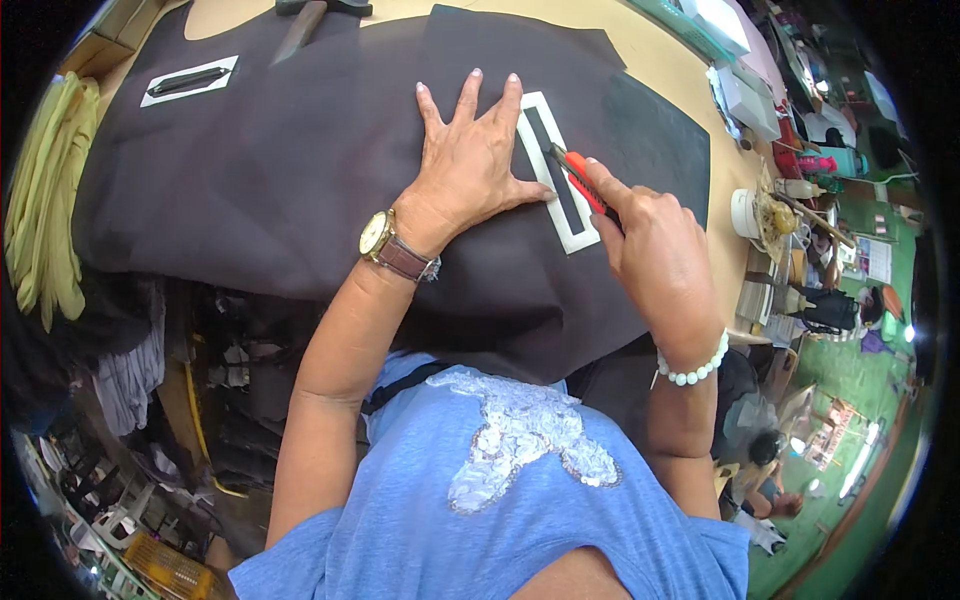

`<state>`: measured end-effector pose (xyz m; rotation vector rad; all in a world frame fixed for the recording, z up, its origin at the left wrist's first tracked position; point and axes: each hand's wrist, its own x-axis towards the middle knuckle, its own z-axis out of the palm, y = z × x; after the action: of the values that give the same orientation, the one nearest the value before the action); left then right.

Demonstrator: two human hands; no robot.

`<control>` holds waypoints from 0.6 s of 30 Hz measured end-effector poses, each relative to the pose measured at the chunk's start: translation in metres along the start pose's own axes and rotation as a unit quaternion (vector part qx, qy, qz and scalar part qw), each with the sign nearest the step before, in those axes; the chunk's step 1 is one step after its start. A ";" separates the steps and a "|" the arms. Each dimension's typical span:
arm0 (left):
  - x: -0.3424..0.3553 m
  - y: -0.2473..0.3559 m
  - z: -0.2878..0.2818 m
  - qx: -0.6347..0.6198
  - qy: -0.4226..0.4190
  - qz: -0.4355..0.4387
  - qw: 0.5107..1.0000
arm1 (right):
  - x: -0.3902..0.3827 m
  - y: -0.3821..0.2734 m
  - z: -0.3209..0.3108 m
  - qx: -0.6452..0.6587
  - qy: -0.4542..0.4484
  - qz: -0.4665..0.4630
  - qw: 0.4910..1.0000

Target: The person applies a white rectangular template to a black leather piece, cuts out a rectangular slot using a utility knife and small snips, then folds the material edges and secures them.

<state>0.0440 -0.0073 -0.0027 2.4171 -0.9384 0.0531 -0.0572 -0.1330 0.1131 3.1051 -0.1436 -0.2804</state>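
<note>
A large dark brown sheet (300, 190), leather or fabric, covers the table in front of me. On it lies a white rectangular frame (581, 241) around a narrow dark slot. My left hand (465, 165) is spread flat on the sheet, its thumb touching the frame's left edge. In my right hand (660, 250) is a red utility knife (580, 175), its tip over the frame's slot near the upper end. Farther left, a second white frame (190, 80) surrounds a dark slit in the sheet.
A hammer (305, 25) lies at the far edge of the sheet. Yellow-green cloth (45, 200) hangs at the left. Along the table's right side stand a white tub (745, 213) and assorted supplies. Beyond, a person (765, 470) sits low on the green floor.
</note>
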 end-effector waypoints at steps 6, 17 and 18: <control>-0.001 -0.003 0.002 0.020 0.006 0.000 1.000 | -0.025 0.003 0.008 -0.006 0.000 0.009 1.000; 0.002 0.004 -0.002 0.035 -0.004 0.009 0.999 | -0.067 0.010 0.011 -0.017 -0.017 0.027 0.999; 0.002 0.004 -0.004 0.032 -0.005 0.010 0.999 | -0.067 0.014 0.015 0.002 0.002 0.016 1.000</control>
<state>0.0434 -0.0093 0.0027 2.4684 -0.9802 0.0810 -0.1269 -0.1404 0.1106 3.1029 -0.1944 -0.2749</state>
